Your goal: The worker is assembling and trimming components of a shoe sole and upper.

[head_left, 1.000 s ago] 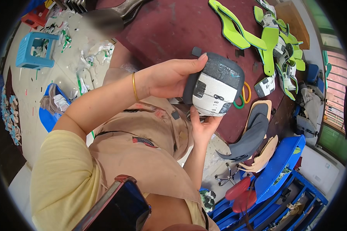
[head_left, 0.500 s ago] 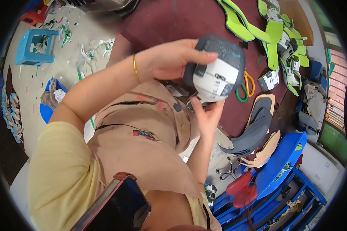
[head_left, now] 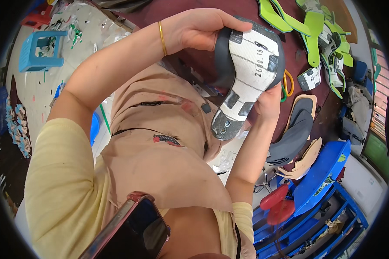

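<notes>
Both my hands hold up one shoe insole (head_left: pixel 253 71), its white underside facing me with black printing, stitched lines and dark grey patches. A dark grey covering wraps its wide end and side; at the tilted lower, narrow end is a dark tip with two small round holes or studs. My left hand (head_left: pixel 203 28), a gold bangle on its wrist, grips the top left edge, thumb over the front and fingers partly hidden behind. My right hand (head_left: pixel 269 102) is closed around the right edge, its fingers mostly behind the insole.
Lime-green insoles (head_left: pixel 313 36) and a smaller white-and-grey piece (head_left: pixel 310 78) lie on the dark red table (head_left: pixel 296 64), near orange-and-green-handled scissors (head_left: pixel 288 84). Dark grey pieces (head_left: pixel 291 138) stack at the right. A blue stool (head_left: pixel 41 52) stands left; a phone (head_left: pixel 134 228) hangs at my chest.
The insole has been tipped and raised, so its full underside and narrow end now show. My left hand has moved up; my right hand has shifted up and right along the edge.
</notes>
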### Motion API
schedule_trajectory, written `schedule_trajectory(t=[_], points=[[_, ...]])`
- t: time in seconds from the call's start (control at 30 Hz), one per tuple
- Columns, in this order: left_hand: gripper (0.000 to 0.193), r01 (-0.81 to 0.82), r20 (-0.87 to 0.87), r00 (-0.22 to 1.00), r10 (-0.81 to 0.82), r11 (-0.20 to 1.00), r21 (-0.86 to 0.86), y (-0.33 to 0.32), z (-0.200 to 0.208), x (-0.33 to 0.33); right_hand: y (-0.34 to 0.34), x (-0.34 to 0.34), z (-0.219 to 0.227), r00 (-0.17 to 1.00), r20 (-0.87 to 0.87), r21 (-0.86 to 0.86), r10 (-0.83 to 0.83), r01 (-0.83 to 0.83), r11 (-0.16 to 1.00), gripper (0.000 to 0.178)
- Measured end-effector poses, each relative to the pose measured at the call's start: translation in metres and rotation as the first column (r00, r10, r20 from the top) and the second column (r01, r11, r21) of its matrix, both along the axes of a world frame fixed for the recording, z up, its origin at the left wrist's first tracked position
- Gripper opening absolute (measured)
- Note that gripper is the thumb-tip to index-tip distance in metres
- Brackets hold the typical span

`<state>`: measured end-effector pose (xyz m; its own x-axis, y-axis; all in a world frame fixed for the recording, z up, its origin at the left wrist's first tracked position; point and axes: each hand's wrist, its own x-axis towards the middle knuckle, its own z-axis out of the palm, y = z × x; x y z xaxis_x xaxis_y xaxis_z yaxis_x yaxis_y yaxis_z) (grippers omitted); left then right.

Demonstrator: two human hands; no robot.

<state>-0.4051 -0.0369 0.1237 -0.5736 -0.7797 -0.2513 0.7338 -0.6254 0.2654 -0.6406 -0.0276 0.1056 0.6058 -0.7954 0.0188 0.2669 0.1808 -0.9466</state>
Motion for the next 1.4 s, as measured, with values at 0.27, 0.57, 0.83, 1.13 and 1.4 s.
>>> schedule_trajectory(t=[0.27,0.57,0.83,1.13,1.4], points=[[0.026,-0.043,0.093,0.995,0.033,0.994,0.102,-0.004,-0.005,0.009,0.002,0.003,-0.005,0.988,0.107,0.127,0.110,-0.124,0.984,0.026],[0.027,-0.045,0.226,0.974,0.016,0.991,0.125,-0.007,-0.007,0.006,0.005,-0.005,-0.011,0.960,0.224,0.259,0.166,-0.223,0.940,0.029],[0.027,0.024,0.306,0.952,-0.025,1.000,0.005,-0.009,-0.013,0.011,0.013,-0.004,-0.018,0.941,0.320,0.404,0.110,-0.241,0.883,0.035],[0.037,0.030,0.483,0.874,0.061,0.984,-0.178,-0.005,-0.013,0.003,0.022,0.003,-0.012,0.999,0.037,0.263,0.032,-0.041,0.964,0.045],[0.049,-0.017,0.417,0.899,0.133,0.962,-0.272,0.049,-0.014,-0.027,0.025,0.008,-0.013,0.990,0.024,0.333,-0.138,0.122,0.935,0.040]])
